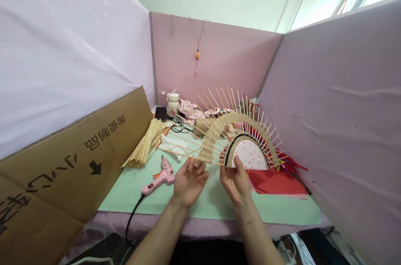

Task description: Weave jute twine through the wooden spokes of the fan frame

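Glue gun [164, 176] before stick bundle [146, 144] on table [216, 203], left of weaving [231, 121].

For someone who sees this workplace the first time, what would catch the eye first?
Probably the half-round woven piece, its thin sticks spreading like sun rays, held in the right hand above the green tabletop, right of the picture's centre. Next may come the large cardboard sheet with dark characters along the left side, and the pink glue gun on the tabletop, left of the left hand.

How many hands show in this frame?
2: the left hand at the lower left end of the fan-shaped woven piece, and the right hand gripping its dotted half-round centre.
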{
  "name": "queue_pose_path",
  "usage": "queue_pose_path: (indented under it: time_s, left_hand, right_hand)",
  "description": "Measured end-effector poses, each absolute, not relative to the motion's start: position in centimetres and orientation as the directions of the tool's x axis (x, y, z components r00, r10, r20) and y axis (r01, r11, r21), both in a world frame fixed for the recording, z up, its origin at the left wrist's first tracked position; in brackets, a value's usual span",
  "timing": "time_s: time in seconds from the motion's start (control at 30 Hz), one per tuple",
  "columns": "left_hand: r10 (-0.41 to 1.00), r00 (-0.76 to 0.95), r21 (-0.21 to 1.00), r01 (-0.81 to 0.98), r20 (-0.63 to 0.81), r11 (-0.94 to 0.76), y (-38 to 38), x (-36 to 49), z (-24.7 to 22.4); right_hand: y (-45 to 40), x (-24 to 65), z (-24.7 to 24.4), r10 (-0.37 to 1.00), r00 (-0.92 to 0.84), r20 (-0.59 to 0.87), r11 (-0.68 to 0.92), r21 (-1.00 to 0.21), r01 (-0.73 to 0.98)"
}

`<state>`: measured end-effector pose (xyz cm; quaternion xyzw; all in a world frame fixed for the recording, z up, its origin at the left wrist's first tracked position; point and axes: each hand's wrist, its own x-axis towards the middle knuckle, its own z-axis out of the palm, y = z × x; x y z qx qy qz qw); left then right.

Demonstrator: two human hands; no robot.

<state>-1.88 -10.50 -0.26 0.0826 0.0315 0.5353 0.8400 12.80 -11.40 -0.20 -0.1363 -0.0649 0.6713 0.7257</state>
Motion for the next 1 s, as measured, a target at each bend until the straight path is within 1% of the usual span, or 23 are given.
queue_pose_path:
  time_s: [0.07, 0.1, 0.27, 0.33, 0.4, 0.47, 0.57, 0.67, 0.73, 0.83, 0.93, 1.0]
  left_hand:
    - [0.910, 0.413, 0.185, -0.898, 0.047, 0.398, -10.4, -2.3, 0.1]
    - [0.909, 0.414, 0.212, -0.894, 0.046, 0.396, -10.3, -2.5, 0.3]
    - [0.908, 0.415, 0.459, -0.819, 0.056, 0.345, -9.4, -3.3, 1.1]
    - [0.890, 0.453, 0.556, -0.754, 0.054, 0.351, -8.7, -3.6, 1.3]
    - [0.855, 0.518, 0.624, -0.674, 0.016, 0.396, -8.0, -3.8, 1.5]
    - [0.807, 0.590, 0.651, -0.601, -0.028, 0.462, -7.5, -4.1, 1.7]
    - [0.726, 0.680, 0.660, -0.500, -0.100, 0.560, -7.0, -4.5, 1.7]
    - [0.708, 0.691, 0.658, -0.466, -0.146, 0.591, -7.1, -4.9, 1.7]
    - [0.731, 0.666, 0.668, -0.477, -0.149, 0.572, -7.4, -5.1, 1.9]
    - [0.775, 0.621, 0.718, -0.484, -0.121, 0.500, -7.8, -5.2, 2.3]
    - [0.836, 0.548, 0.754, -0.549, 0.000, 0.360, -8.0, -5.0, 2.4]
    - [0.867, 0.492, 0.741, -0.611, 0.079, 0.280, -8.1, -4.8, 2.1]
  right_hand:
    - [-11.4, 12.8, -0.3, 0.992, 0.102, -0.077, 0.076, -0.289, -0.954]
    - [-11.4, 12.8, -0.4, 0.992, 0.099, -0.072, 0.073, -0.299, -0.952]
    - [-11.4, 12.6, -0.6, 0.993, 0.086, -0.076, 0.054, -0.352, -0.935]
    - [-11.5, 12.5, -0.6, 0.991, 0.098, -0.087, 0.063, -0.340, -0.938]
    - [-11.6, 12.5, -0.7, 0.990, 0.100, -0.097, 0.063, -0.328, -0.943]
    - [-11.8, 12.6, -0.8, 0.991, 0.090, -0.101, 0.052, -0.330, -0.942]
    - [-11.9, 12.9, -1.4, 0.995, 0.056, -0.088, 0.021, -0.357, -0.934]
    - [-12.0, 13.2, -2.0, 0.997, 0.025, -0.075, -0.007, -0.389, -0.921]
    - [-12.1, 13.3, -2.3, 0.997, 0.016, -0.073, -0.015, -0.403, -0.915]
    - [-12.2, 13.4, -2.4, 0.997, 0.013, -0.075, -0.019, -0.413, -0.910]
    - [-12.4, 13.4, -2.5, 0.997, 0.003, -0.075, -0.029, -0.417, -0.908]
    - [-12.5, 13.4, -2.5, 0.997, -0.003, -0.074, -0.034, -0.416, -0.909]
